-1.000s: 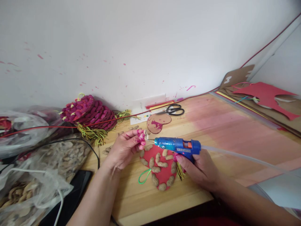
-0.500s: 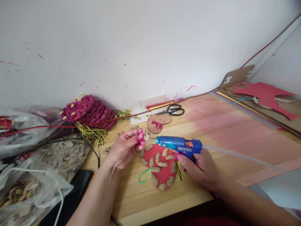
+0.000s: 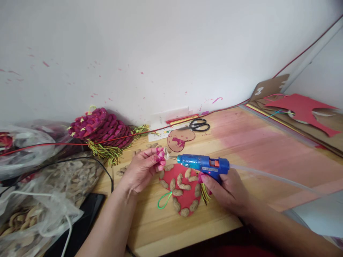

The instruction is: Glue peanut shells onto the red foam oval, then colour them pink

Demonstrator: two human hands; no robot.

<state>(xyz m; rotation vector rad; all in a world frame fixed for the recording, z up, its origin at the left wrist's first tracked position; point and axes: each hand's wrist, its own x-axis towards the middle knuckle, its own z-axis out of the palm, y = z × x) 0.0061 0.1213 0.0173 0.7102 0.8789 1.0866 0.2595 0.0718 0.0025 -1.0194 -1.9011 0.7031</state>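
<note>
My left hand [image 3: 140, 169] pinches a pale peanut shell [image 3: 166, 154] between fingertips with pink nails, a little above the table. My right hand [image 3: 227, 191] grips a blue glue gun [image 3: 205, 164], a clear glue stick trailing from its back. The gun's nozzle touches the shell. Below both hands a red disc [image 3: 184, 189] lies on the wooden table [image 3: 241, 150], with several peanut shells stuck on it and a green loop at its left edge.
Black scissors [image 3: 197, 125] and a brown cardboard disc [image 3: 179, 139] lie near the wall. A magenta woven piece [image 3: 100, 128] sits at the back left. Plastic bags of shells [image 3: 40, 200] crowd the left. Red and brown cardboard sheets [image 3: 300, 110] lie at the right.
The glue gun's nozzle has risen slightly and closed onto the shell in my left hand. Otherwise both hands stay in place.
</note>
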